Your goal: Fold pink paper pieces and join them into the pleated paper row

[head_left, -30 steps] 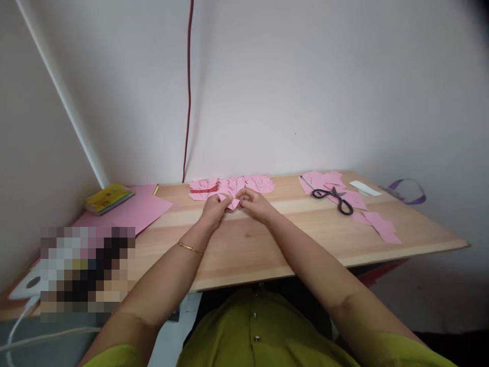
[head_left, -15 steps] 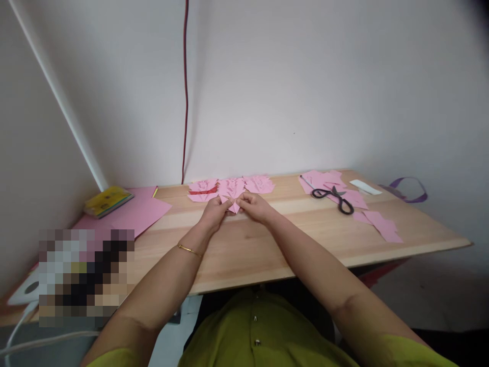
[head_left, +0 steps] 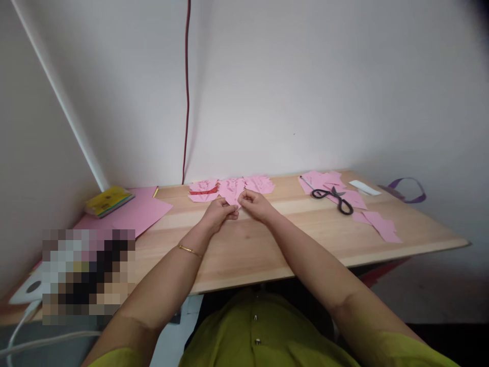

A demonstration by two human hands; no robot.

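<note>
While two outer pink papers [head_left: 260, 184] at frame centre look already shaped, left hand [head_left: 220, 213] and right hand [head_left: 253, 205] pinch the middle paper [head_left: 230, 186], its folds seemingly unfinished.

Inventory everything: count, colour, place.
Papers: 3+, pink, centre
Strip: 1, red, among papers
Sheets: unclear, pink, left
Pack: 1, yellow, on sheets
Stick: 1, yellow, left
Scraps: several, pink, right
Scissors: 1, black, on scraps
Pen: 1, grey, right
Bar: 1, white, right
Band: 1, purple, right
Device: 1, white, left
Cable: 1+, white, left
Cord: 1, red, back
Wall: 1, pale, back
Table: 1, tan, centre
Shirt: 1, green, bottom
Bracelet: 1, gold, left wrist
Left hand: 1, bare, at papers
Right hand: 1, bare, at papers
</note>
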